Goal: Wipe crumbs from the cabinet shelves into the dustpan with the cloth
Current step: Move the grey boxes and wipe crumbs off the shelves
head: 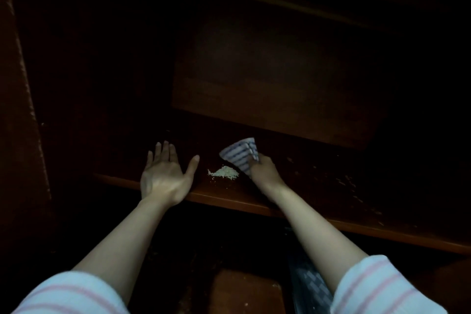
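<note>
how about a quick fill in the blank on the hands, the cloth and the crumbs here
1. The right hand grips the striped ____.
2. The pile of crumbs lies on the shelf between the two ____.
3. The left hand is open and holds ____.
Missing words: cloth; hands; nothing.

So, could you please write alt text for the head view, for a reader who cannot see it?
A right hand grips a striped cloth beside a pile of pale crumbs on a dark wooden shelf. The open left hand is on the pile's other side.
</note>
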A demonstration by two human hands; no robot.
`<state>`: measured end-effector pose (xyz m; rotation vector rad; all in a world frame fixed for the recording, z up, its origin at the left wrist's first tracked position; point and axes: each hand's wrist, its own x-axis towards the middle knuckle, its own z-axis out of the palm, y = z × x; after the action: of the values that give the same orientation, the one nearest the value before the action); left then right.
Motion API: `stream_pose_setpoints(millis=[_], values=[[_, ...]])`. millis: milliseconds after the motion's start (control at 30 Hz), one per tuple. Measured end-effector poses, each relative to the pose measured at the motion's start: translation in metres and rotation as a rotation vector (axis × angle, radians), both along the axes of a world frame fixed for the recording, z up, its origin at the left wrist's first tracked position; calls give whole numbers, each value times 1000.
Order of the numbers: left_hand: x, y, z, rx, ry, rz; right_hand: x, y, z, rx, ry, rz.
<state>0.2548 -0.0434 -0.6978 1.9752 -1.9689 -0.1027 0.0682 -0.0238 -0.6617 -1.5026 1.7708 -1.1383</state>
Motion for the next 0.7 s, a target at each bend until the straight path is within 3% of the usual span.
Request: stream_pose_setpoints(millis=[167,267,500,700], values=[[2,2,1,36,-10,-17,-3,5,21,-231,-670,-204],[1,6,2,83,-13,-29,-18,18,33,-277,-920,-262],[1,55,-6,99,-16,-154,-20,72,32,-190,-1061,-276],[22,140,-38,220,55,-211,-7,138,29,-137,-1034,-270]])
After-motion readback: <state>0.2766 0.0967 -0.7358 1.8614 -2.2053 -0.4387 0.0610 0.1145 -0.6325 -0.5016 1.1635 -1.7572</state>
